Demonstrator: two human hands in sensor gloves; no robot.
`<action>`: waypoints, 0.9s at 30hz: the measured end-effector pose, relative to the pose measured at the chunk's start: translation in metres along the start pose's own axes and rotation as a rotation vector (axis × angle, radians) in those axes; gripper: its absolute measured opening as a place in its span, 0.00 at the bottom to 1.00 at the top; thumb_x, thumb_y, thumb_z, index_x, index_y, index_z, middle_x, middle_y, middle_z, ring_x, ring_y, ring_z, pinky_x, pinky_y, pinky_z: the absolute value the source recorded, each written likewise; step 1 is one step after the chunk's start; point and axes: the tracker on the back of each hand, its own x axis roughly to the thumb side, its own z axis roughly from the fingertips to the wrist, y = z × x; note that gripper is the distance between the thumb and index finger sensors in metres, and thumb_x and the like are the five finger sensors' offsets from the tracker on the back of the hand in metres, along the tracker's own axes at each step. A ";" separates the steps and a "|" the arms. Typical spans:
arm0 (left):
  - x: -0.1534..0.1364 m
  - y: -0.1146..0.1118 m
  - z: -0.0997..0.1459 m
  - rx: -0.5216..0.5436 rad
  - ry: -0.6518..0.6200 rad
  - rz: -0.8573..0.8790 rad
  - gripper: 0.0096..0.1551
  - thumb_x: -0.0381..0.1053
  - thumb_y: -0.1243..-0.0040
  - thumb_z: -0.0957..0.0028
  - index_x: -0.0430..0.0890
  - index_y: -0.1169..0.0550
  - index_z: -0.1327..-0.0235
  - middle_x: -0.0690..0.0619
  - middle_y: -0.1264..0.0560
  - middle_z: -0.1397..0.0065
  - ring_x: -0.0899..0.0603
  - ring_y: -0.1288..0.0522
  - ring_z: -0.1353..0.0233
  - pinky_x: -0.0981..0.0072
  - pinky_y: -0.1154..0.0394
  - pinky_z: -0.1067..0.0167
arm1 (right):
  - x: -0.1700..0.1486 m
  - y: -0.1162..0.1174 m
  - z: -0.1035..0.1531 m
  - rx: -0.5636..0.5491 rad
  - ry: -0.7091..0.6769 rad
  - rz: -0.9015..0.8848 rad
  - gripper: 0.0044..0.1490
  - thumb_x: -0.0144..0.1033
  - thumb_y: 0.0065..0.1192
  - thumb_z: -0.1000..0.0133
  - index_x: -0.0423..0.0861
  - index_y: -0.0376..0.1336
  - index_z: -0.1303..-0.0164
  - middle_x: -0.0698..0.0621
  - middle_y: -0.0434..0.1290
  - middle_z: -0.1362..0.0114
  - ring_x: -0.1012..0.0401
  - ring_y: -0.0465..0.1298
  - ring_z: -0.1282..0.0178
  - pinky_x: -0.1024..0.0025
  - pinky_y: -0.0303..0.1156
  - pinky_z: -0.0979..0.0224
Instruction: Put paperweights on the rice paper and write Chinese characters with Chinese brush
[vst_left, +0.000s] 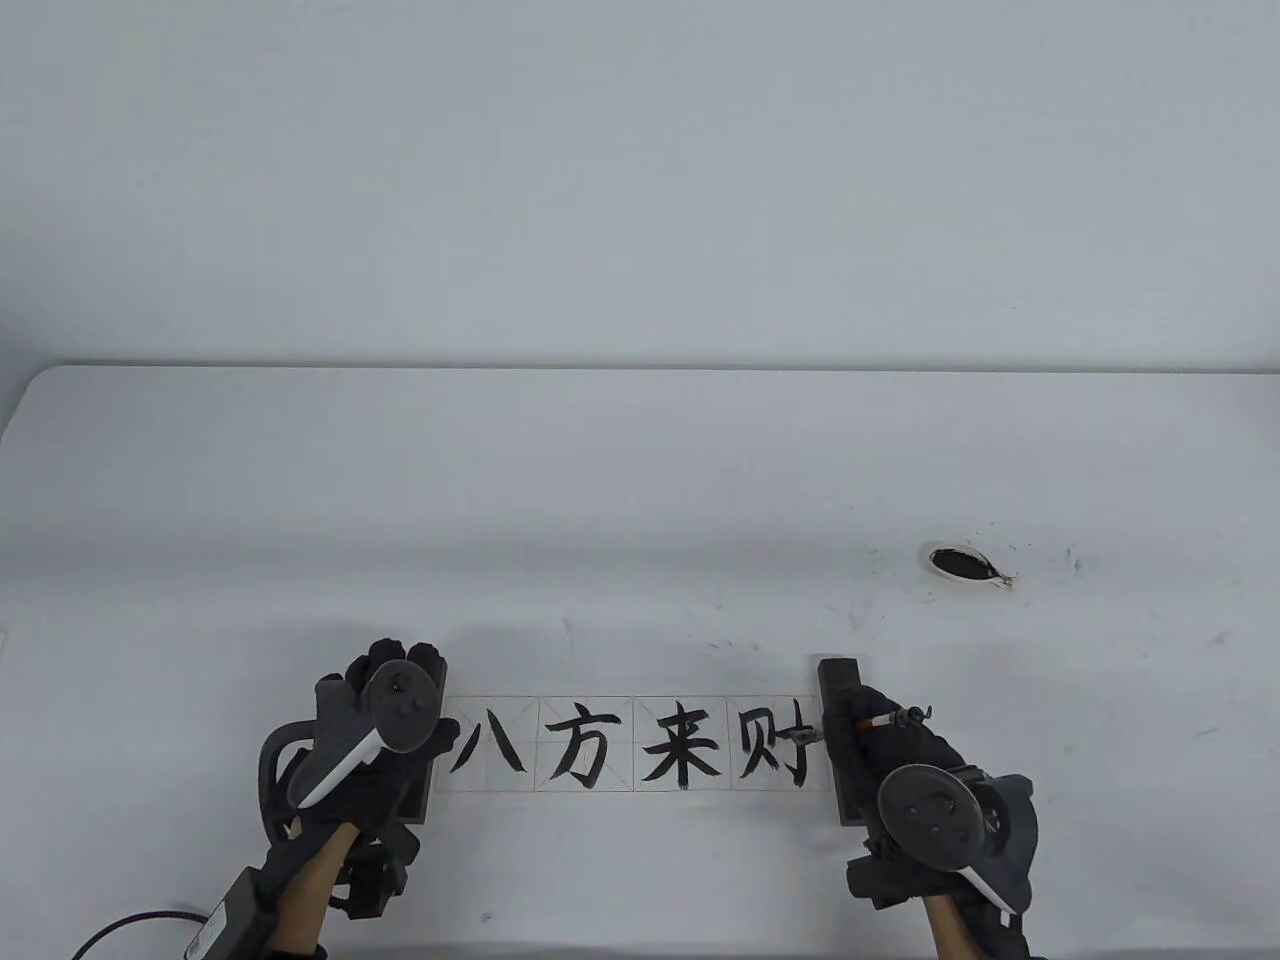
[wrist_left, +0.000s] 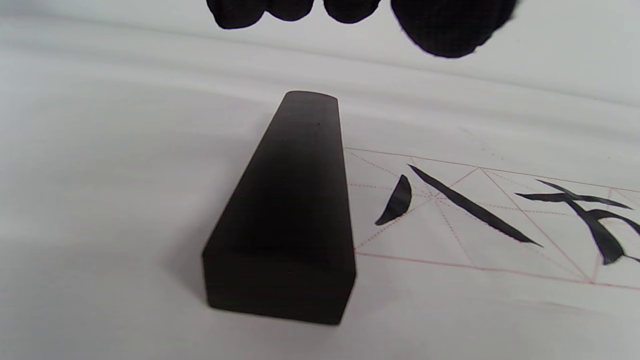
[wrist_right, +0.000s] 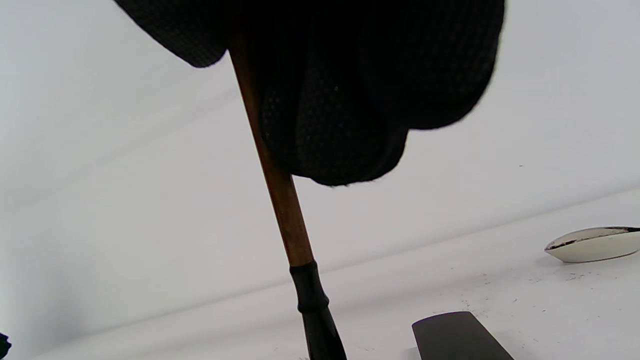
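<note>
A strip of rice paper (vst_left: 640, 745) lies near the table's front edge and bears four black characters. A dark paperweight (wrist_left: 285, 220) lies across its left end. My left hand (vst_left: 390, 670) hovers over that paperweight (vst_left: 422, 800), its fingertips (wrist_left: 440, 25) loose and past the bar's far end, holding nothing. A second dark paperweight (vst_left: 838, 690) lies across the paper's right end. My right hand (vst_left: 860, 728) grips the brush (vst_left: 885, 720), whose tip is at the last character. The brown shaft (wrist_right: 280, 200) runs down from my curled fingers (wrist_right: 350, 100) to a black ferrule.
A small white ink dish (vst_left: 960, 563) with black ink sits behind and to the right of the paper, with ink specks around it. In the right wrist view the dish (wrist_right: 595, 245) and the right paperweight (wrist_right: 460, 337) show. A cable trails off my left wrist.
</note>
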 end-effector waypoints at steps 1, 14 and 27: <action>0.000 0.000 0.000 0.000 0.000 -0.001 0.50 0.64 0.53 0.45 0.58 0.55 0.11 0.46 0.58 0.08 0.34 0.53 0.09 0.42 0.62 0.17 | 0.000 0.001 0.000 0.006 -0.001 0.004 0.25 0.44 0.53 0.39 0.39 0.69 0.44 0.44 0.82 0.50 0.55 0.84 0.58 0.66 0.80 0.56; 0.000 0.000 0.000 0.000 -0.001 0.000 0.50 0.64 0.53 0.45 0.58 0.55 0.11 0.46 0.58 0.08 0.34 0.53 0.09 0.43 0.62 0.17 | 0.001 0.003 -0.002 0.101 -0.026 -0.071 0.24 0.44 0.54 0.39 0.40 0.70 0.47 0.44 0.83 0.53 0.56 0.84 0.61 0.67 0.80 0.58; -0.001 0.000 -0.001 0.013 -0.004 0.007 0.50 0.64 0.53 0.45 0.58 0.55 0.11 0.46 0.58 0.08 0.34 0.53 0.09 0.43 0.62 0.17 | -0.010 -0.009 -0.002 0.046 0.016 -0.315 0.25 0.45 0.55 0.40 0.38 0.71 0.49 0.44 0.84 0.56 0.57 0.85 0.64 0.69 0.81 0.61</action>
